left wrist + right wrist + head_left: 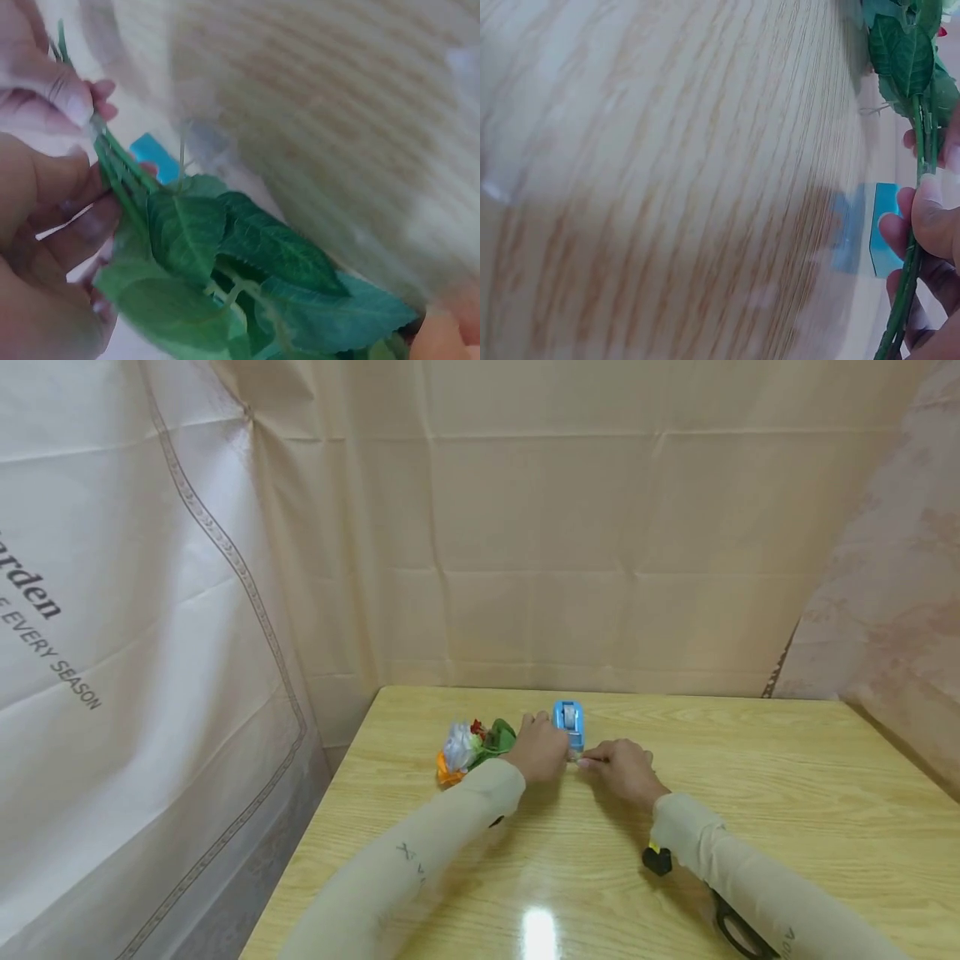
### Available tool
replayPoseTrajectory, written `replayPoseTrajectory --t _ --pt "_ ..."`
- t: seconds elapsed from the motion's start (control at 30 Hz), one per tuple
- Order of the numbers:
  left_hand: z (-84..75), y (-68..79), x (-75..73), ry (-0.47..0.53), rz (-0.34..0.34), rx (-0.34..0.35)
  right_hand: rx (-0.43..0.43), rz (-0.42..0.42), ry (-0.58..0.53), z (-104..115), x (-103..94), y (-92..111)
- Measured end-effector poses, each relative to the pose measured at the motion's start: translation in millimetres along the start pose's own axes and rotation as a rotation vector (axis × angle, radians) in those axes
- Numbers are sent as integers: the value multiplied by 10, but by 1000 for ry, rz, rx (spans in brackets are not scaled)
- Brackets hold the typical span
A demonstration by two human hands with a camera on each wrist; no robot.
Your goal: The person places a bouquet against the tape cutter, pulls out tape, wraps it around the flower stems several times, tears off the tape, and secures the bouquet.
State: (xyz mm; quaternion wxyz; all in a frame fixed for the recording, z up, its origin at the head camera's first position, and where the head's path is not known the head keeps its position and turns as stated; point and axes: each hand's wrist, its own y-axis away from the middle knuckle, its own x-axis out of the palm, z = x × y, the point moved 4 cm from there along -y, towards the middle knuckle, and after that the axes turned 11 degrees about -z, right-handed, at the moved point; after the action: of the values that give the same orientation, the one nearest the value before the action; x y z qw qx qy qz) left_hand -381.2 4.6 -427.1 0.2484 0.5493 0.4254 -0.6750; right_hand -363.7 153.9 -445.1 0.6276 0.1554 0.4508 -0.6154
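Note:
A bunch of flowers point(460, 747) with white, orange and red blooms lies to the left, its green leaves point(247, 262) large in the left wrist view. My left hand point(542, 748) holds its green stems point(896, 315) just below the leaves, thumb and fingers curled about them. Further down the stems, my right hand point(628, 770) pinches them between thumb and fingertips. A clear, shiny band like tape point(97, 126) shows on the stems between the two hands. Right behind the hands stands a blue tape dispenser point(568, 722) with a roll in it.
Beneath my right forearm lie a black-and-yellow object point(657, 860) and a black looped handle point(738, 931), partly hidden by the sleeve. The wooden table point(787, 777) ends at a hanging beige cloth point(540, 568) at the back.

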Motion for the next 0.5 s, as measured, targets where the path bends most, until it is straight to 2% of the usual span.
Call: replayPoseTrajectory --t 0.17,0.4,0.5 --pt "93 -92 37 137 67 -30 -19 -13 -19 -5 0 6" --pt "159 -126 67 280 239 -85 -32 -26 -26 -43 11 17" --pt "158 -119 43 292 246 -89 -38 -30 -16 -43 5 19"
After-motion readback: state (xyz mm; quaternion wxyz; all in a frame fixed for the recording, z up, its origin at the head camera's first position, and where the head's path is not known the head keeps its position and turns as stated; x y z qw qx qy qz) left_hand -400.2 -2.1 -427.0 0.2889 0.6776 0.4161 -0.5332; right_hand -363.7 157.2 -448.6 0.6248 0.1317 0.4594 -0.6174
